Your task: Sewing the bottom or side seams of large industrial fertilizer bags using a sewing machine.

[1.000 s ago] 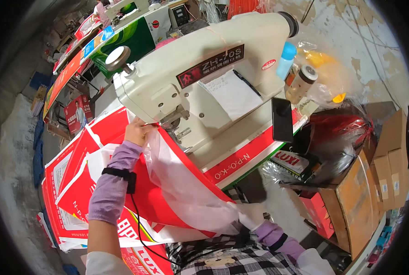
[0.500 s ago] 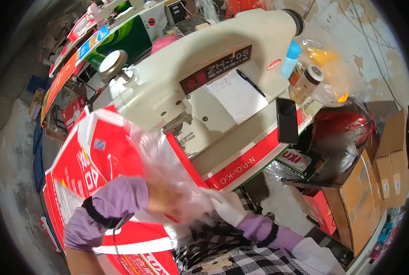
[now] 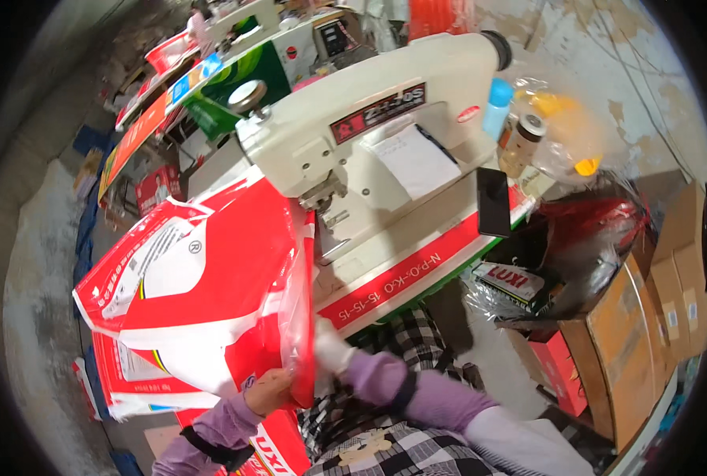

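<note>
My left hand (image 3: 270, 390) is closed on the lower right corner of a large red and white plastic sack (image 3: 242, 254). The sack lies spread to the left, with a strip of clear film (image 3: 296, 317) along its right edge. My right hand (image 3: 331, 349), in a white glove, is against that same edge; its fingers are blurred and partly hidden. The sack's upper right edge lies beside the needle area of a cream industrial sewing machine (image 3: 456, 71). More red and white sack material (image 3: 270, 444) lies below my left hand.
On the machine bed lie paper (image 3: 417, 166), a pen (image 3: 436, 144) and a black phone (image 3: 494, 202). A blue bottle (image 3: 497, 107) and a dark-capped jar (image 3: 523, 147) stand at its right end. Cardboard boxes (image 3: 627, 349) fill the right side; a red carton (image 3: 159, 189) sits at far left.
The crumpled sack and its clear film have been spread flatter and swung toward the machine. My left hand has moved down to the sack's corner; my right hand has shifted left to its edge.
</note>
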